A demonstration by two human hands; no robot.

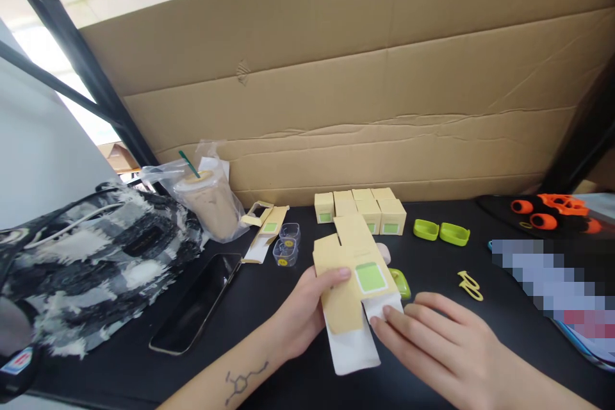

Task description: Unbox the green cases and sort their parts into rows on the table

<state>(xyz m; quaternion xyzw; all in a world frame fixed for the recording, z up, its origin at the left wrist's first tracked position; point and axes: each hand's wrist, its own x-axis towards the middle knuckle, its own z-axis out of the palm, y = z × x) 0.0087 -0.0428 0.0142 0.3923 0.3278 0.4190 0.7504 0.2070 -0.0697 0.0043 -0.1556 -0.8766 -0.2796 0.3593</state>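
A pale yellow carton (343, 307) with a green square printed on it is held up over the black table, its end flaps unfolded. My left hand (310, 301) grips its left side, thumb on the front. With thumb and fingers, my right hand (437, 339) pinches a white flap at its lower right. Behind the carton, a green case (400, 283) and a small whitish item (384, 252) are partly hidden. To the right lie two yellow-green open shells (441, 232) and some yellow loops (470, 286).
Several closed yellow boxes (368, 205) stand against the cardboard wall (336, 90). Left are an opened carton (266, 230), clear small containers (287, 245), a phone (196, 302), a bagged drink cup (210, 205) and a checkered fabric bag (115, 256). An orange wheeled toy (560, 208) sits right.
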